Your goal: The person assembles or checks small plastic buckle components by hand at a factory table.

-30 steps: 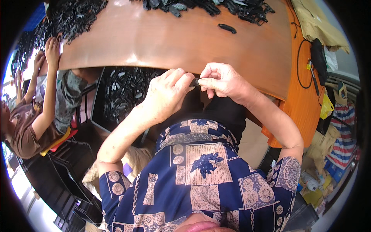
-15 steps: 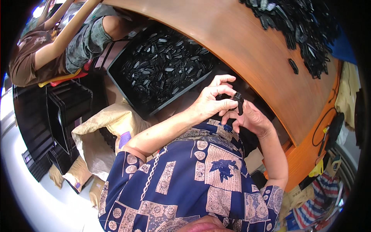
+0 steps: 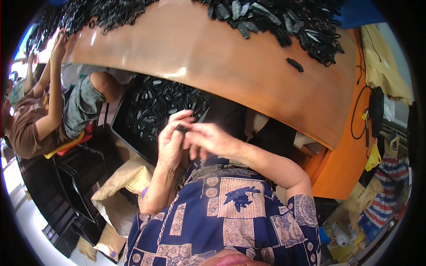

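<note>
In front of my torso, over the near side of a large black crate (image 3: pixel 136 148), my two hands meet around a small black plastic part (image 3: pixel 181 128). My left hand (image 3: pixel 167 141) pinches it between thumb and fingers. From the right, my right hand (image 3: pixel 214 139) reaches across, its fingertips closed against the same part and a little blurred. Much of the part is covered by fingers. Small oblong black plastic parts (image 3: pixel 153 99) fill the crate, which stands partly under the table edge.
The brown wooden table (image 3: pixel 248 80) carries heaps of black parts (image 3: pixel 284 22) and one stray part (image 3: pixel 294 65). At left sits another person (image 3: pixel 33 128), arms reaching to the table. An open paper sack (image 3: pixel 120 190) stands by my left arm; black crates (image 3: pixel 62 186) lie beyond.
Both hands have moved left with the black part, from beside the crate to over its near side. My view has turned, bringing more of the table and its left heap into sight.
</note>
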